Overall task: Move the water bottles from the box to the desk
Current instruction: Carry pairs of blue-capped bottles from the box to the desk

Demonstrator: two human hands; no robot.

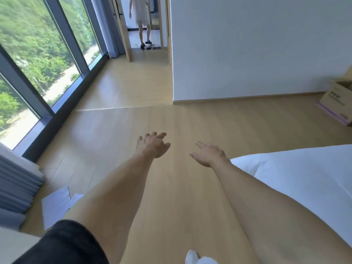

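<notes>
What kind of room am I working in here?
Probably a bedroom in a flat or hotel: a white-covered bed at the right, floor-to-ceiling windows at the left, wood-look floor, and a cardboard box by the wall.

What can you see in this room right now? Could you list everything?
box: one, brown cardboard with a purple stripe, open, on the floor by the wall at far right
bed: one, white, lower right
paper: white sheets, on the floor at lower left
curtain: grey, bunched at lower left
windows: tall, dark frames, left side, greenery outside
wall: white, ahead on the right
floor: light wood
other person: one, pale clothes, dark shoes, in the doorway at the top
bottles, desk: none in view
left hand: empty, fingers relaxed, stretched over the floor
right hand: empty, fingers relaxed, beside the bed
</notes>
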